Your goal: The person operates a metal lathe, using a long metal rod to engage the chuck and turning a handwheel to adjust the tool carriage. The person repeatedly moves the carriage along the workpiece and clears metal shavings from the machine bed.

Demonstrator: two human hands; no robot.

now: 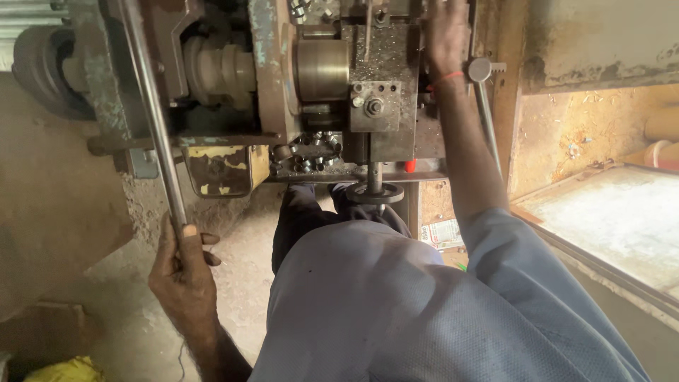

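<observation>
Nearest the camera, the left hand (182, 272) is closed around the lower end of a long steel bar (152, 113), thumb lying up along the shaft. Taking the lathe-like machine (339, 85) as the landmark, this grip sits below and to the left of its body, just over the dusty floor (240, 262) and beside the person's blue-grey shirt (396, 304).

The bar's long axis runs steeply from the fist up and slightly leftward, passing in front of the machine's left side near the worn pulley (219, 67), and its upper end leaves the picture at the top, so where it points cannot be seen (it may feed into the machine there, but that is hidden).

Below the machine's middle lies a tray of small turned metal pieces (311, 152), which suggests to me that some parts are already made while much of the bar is not yet used. A yellow-stained box (226, 170) hangs left of that tray.

Farther off, the right hand (445, 35) rests flat against the upper right of the machine's tool block (385, 78), fingers spread rather than gripping; the fingertips are cut off by the frame edge. A round-knobbed lever (484, 92) stands just right of that wrist, untouched.
</observation>
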